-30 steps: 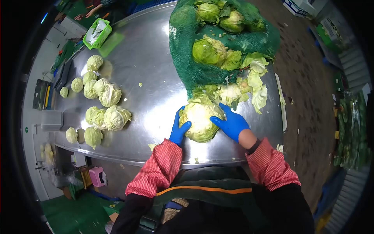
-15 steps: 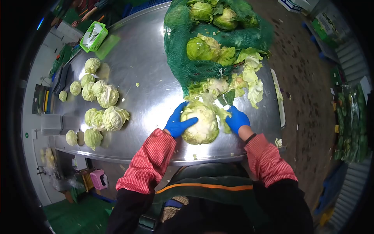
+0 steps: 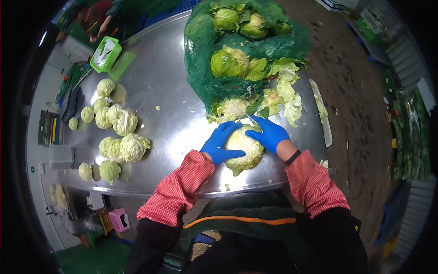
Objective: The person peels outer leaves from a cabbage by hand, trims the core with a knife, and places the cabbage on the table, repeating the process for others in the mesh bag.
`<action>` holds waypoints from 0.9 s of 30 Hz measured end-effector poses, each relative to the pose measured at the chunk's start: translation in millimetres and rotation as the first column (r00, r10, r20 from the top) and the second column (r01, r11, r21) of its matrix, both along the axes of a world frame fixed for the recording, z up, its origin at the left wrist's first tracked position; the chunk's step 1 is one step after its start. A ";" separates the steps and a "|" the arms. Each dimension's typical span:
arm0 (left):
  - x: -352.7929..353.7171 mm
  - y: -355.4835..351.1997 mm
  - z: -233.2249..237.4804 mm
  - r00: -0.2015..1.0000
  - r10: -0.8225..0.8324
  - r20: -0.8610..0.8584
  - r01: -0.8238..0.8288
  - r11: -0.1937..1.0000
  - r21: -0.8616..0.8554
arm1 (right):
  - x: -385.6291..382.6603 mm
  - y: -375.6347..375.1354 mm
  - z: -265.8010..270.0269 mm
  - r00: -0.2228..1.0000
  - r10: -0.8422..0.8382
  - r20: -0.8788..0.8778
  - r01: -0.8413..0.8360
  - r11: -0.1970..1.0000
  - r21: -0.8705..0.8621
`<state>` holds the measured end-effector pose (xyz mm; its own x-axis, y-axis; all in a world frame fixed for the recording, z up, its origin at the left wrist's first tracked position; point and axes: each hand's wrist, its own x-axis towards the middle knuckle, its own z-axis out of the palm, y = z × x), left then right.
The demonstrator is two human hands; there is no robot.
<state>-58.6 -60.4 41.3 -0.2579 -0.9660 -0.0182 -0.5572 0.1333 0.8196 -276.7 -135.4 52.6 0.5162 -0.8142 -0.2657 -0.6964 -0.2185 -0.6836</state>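
A pale green cabbage [image 3: 246,153] sits on the steel table near its front edge, between my two blue-gloved hands. My left hand [image 3: 223,143] grips its left side, with the thumb across the front. Over the upper right of the same cabbage curls my right hand [image 3: 271,135], thumb and fingers against it. A thin pale sliver shows by the right fingertips; I cannot make out what it is. Just beyond lie loose trimmed leaves [image 3: 233,108] at the edge of a green net sack [image 3: 196,73]. Untrimmed cabbages [image 3: 224,64] rest on the net.
Several trimmed cabbages [image 3: 134,147] stand on the left of the steel table [image 3: 169,130]. A green basket [image 3: 114,58] holds something white at the far left. Torn leaves [image 3: 292,109] lie along the right edge, near a white tray [image 3: 325,125]. Another person's hand [image 3: 104,26] shows at the back.
My right hand has moved left, from a loose outer leaf beside the cabbage onto its top. The cabbage has turned and shifted slightly right. My left hand still grips it.
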 end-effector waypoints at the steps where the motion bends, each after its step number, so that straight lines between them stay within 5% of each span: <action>1: -5.3 -4.9 6.2 1.000 0.021 0.022 -0.021 1.000 0.013 | -4.2 7.9 3.4 0.997 -0.080 -0.019 0.076 0.988 -0.131; 7: -43.7 -18.1 4.9 0.922 0.329 0.207 -0.338 0.941 0.009 | -51.4 74.3 2.6 0.965 -0.179 -0.191 0.108 0.936 -0.334; 12: -56.2 -24.0 5.0 0.880 0.307 0.362 -0.335 0.942 0.017 | -47.7 76.3 -32.0 0.925 -0.264 -0.273 0.160 0.924 -0.348; 16: -75.5 -11.3 19.8 0.875 0.263 0.406 -0.259 0.964 -0.066 | -58.4 29.8 -25.4 0.866 -0.426 -0.260 0.422 0.904 -0.076; 19: -71.3 -6.1 11.4 0.905 0.270 0.329 -0.250 0.963 -0.105 | -61.4 13.9 3.4 0.916 -0.380 -0.126 0.391 0.917 0.079; 22: -48.6 -12.1 -10.4 0.978 0.177 0.110 -0.167 0.981 -0.093 | -34.7 28.0 -8.3 0.925 -0.380 0.000 0.369 0.897 -0.242; 25: -41.1 1.4 -5.5 0.994 0.041 0.103 -0.027 0.990 -0.138 | -24.5 4.4 -25.5 0.927 -0.362 -0.093 0.354 0.931 -0.091; 27: -29.5 15.8 -18.5 0.993 0.094 -0.073 -0.103 0.985 -0.136 | -33.6 -10.0 -58.4 0.908 -0.390 -0.155 0.381 0.921 -0.086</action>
<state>-88.1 -44.6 22.8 -0.1576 -0.9786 0.1326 -0.5184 0.1963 0.8323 -310.3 -145.4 -5.8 0.1120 -0.9560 -0.2713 -0.8356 0.0572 -0.5463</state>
